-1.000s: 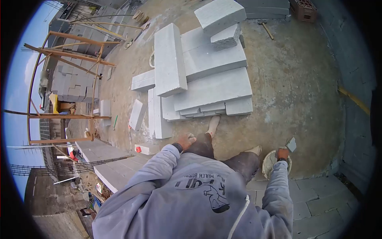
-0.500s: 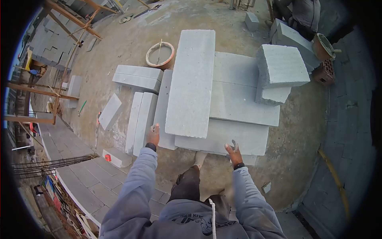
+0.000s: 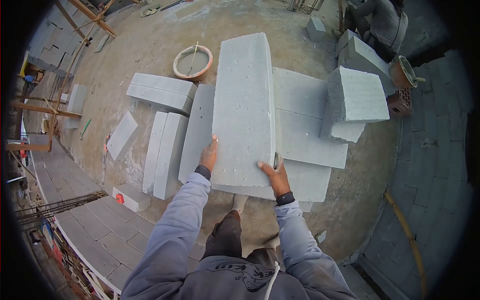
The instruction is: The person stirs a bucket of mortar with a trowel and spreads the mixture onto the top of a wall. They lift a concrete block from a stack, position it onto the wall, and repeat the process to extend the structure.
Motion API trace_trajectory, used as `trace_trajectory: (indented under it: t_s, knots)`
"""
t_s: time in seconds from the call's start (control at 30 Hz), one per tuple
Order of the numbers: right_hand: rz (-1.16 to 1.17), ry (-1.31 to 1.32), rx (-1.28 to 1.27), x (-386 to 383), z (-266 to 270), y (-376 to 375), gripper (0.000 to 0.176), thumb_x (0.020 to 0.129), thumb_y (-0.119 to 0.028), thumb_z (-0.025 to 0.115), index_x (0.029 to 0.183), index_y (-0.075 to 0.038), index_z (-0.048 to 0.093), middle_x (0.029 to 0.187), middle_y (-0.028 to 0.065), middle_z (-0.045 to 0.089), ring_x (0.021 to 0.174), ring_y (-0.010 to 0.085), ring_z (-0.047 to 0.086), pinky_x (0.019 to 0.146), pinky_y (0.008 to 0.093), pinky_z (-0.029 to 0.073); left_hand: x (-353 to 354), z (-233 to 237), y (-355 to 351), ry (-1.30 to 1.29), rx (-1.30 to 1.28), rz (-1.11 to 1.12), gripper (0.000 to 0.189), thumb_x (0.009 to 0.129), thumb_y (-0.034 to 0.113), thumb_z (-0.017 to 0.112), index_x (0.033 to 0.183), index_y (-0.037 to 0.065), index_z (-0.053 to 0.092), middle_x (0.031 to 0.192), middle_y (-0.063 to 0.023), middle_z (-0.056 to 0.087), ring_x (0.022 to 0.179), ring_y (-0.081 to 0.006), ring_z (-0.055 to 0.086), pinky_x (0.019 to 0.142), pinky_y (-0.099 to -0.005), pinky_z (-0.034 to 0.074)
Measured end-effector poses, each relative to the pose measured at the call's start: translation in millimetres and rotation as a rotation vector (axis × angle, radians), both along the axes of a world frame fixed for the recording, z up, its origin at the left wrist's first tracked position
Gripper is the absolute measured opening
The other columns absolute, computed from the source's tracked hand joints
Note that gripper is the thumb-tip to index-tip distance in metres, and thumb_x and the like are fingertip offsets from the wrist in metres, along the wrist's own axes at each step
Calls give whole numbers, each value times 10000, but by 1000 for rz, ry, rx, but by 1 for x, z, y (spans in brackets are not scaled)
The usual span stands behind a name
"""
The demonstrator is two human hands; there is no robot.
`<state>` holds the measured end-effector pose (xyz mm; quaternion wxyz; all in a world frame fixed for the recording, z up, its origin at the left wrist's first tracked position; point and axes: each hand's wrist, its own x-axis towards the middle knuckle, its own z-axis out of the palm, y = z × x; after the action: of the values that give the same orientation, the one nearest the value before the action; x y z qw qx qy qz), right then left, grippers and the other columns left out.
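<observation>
A long, pale lightweight concrete block [image 3: 243, 107] lies lengthwise in front of me, on top of other blocks. My left hand [image 3: 209, 156] presses along its left long side near the close end, fingers pointing away from me. Against the right side, my right hand [image 3: 276, 175] grips the near corner, thumb on the top face and fingers down the side. Beneath and to the right are flat stacked blocks [image 3: 300, 120]. Two broken block pieces [image 3: 357, 95] are piled at their right end. Another block [image 3: 196, 130] stands close beside my left hand.
An orange-rimmed tub of grey mix [image 3: 193, 62] with a stick sits beyond the blocks. Paired blocks [image 3: 167, 155] lie to the left. A low block wall [image 3: 85, 230] runs along the left. At the far right a person [image 3: 382, 25] sits near a bucket [image 3: 403, 72].
Both hands have moved in from beside the block and now hold its two long sides. The block's near end has shifted slightly, and the whole view has turned a little.
</observation>
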<state>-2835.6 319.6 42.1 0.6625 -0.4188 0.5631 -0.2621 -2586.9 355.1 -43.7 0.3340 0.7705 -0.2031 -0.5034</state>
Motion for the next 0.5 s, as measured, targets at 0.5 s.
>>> trace_trajectory:
  t_s: [0.5]
  knots:
    - [371,583,-219,-55,91,-13,1028,596,-326,768,1363,69,209,1311,291,371,1216,344,401,1004,376,331,-31,35,-36,448,-111,414,712,923,552,252,1366,-4,282,1402,-159,332,1296,-275,316,1060,-326,258]
